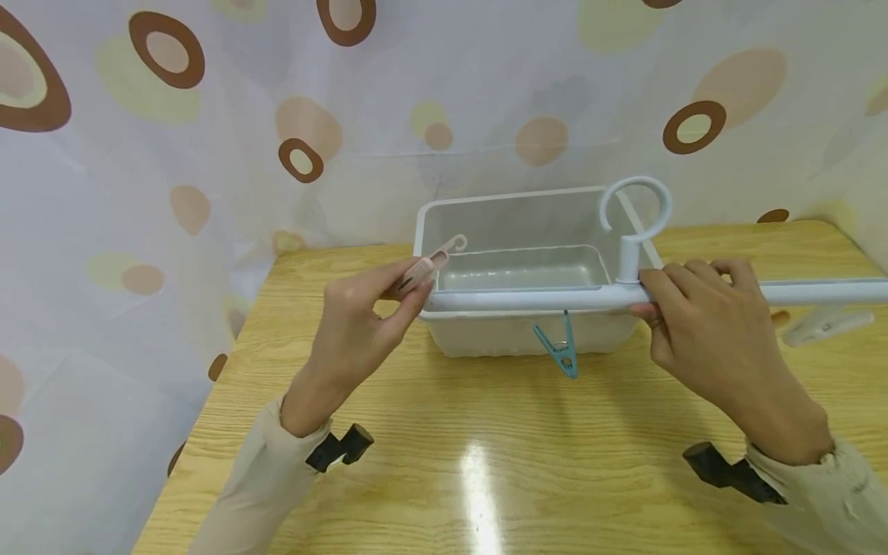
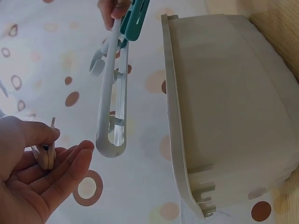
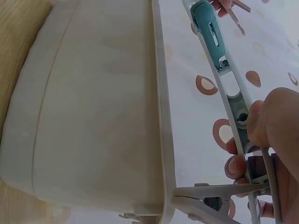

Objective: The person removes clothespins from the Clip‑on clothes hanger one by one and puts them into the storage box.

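Note:
My left hand (image 1: 368, 327) pinches a pale pink clothespin (image 1: 418, 271) with a small curled hook, close by the left end of a long white hanger bar (image 1: 513, 300). Around the middle of that bar, just right of its round hook (image 1: 670, 206), my right hand (image 1: 718, 335) grips it. A teal clothespin (image 1: 567, 358) hangs from the bar's underside, its handles spread downward. Farther right hangs a whitish clothespin (image 1: 825, 325), which appears low in the right wrist view (image 3: 210, 198). In the left wrist view the pink clothespin (image 2: 44, 156) lies between thumb and fingers, apart from the bar's rounded end.
Behind and below the bar stands an off-white plastic bin (image 1: 523, 335) on a wooden table (image 1: 402, 470). A patterned cloth (image 1: 444, 92) with brown and peach ovals hangs behind the table. Black wrist cameras (image 1: 340, 447) sit on both sleeves.

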The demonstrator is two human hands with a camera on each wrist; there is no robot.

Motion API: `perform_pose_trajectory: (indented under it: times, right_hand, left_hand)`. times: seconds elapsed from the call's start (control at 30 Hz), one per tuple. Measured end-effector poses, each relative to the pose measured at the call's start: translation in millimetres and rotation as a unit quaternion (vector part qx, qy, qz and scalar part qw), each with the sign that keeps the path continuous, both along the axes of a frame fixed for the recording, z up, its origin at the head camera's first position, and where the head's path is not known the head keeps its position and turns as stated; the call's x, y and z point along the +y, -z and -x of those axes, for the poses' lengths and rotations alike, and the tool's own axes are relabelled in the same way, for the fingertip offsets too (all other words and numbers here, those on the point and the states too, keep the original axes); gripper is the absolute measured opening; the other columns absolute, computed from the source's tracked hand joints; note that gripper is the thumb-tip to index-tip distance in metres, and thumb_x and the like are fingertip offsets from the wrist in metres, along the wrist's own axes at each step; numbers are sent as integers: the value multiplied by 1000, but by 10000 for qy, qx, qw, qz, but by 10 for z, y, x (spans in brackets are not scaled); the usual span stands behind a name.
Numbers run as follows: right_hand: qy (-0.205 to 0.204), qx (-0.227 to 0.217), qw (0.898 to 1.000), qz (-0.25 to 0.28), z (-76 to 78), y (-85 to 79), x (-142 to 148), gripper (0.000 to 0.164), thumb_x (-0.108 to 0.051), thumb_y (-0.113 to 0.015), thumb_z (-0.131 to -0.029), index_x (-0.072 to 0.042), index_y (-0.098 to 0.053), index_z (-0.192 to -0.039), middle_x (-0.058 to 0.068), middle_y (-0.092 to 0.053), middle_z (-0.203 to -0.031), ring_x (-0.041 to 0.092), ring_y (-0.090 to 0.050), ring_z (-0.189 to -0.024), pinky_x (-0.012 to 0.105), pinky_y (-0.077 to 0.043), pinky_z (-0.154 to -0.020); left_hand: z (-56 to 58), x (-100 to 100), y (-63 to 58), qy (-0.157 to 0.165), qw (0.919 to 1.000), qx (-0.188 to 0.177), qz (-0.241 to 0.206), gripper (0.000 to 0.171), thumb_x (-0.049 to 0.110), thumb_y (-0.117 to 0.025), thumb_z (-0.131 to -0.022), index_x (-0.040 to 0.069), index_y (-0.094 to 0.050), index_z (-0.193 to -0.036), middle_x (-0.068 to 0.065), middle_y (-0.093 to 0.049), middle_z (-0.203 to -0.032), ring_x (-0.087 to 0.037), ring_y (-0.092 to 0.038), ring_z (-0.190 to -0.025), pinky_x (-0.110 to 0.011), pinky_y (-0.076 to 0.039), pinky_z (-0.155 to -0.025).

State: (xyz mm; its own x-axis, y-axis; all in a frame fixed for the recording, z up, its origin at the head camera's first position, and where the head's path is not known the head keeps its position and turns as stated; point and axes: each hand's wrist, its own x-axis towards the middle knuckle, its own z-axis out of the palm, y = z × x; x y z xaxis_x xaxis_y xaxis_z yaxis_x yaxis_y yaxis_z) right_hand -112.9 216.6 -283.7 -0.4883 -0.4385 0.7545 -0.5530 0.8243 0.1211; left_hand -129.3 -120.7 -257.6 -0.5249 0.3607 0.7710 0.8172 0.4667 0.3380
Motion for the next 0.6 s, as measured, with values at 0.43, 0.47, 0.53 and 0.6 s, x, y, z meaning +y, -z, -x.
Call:
perform_pose_trajectory:
  times: [0.43, 0.47, 0.53, 0.6]
  right_hand:
    - [6, 26, 10000, -6, -43, 24, 38, 47, -36, -32, -104, 2, -52, -86, 16, -57, -68, 36, -54, -61, 56, -38, -70]
    - [8, 34, 10000, -3, -44, 25, 39, 47, -36, -32, -104, 2, -52, -87, 16, -56, -68, 36, -54, -61, 56, -38, -70]
    - [5, 51, 10000, 25, -49, 28, 39, 48, -37, -32, -104, 2, -52, -87, 16, -56, -68, 36, -53, -61, 56, -38, -70]
    - [1, 67, 10000, 43, -57, 30, 38, 48, -38, -32, -104, 2, -52, -87, 15, -56, -68, 35, -53, -61, 56, -38, -69]
  left_hand:
    - [61, 3, -71, -35, 10000, -80, 12, 14, 0, -71, -85, -5, -71, -98, -13, -73, -88, -18, -71, -73, -24, -55, -67]
    - [66, 2, -76, -41, 9999, -89, 30, 14, 0, -70, -85, -4, -71, -98, -13, -73, -88, -18, -71, -73, -25, -55, -67]
    - [79, 1, -81, -36, 9999, -104, 78, 13, 1, -70, -86, -4, -71, -98, -12, -72, -86, -18, -71, -74, -26, -56, -66]
    - [92, 1, -89, 2, 9998, -130, 117, 11, 1, -69, -87, -3, -70, -97, -11, -71, -84, -19, -71, -74, -27, -56, -66]
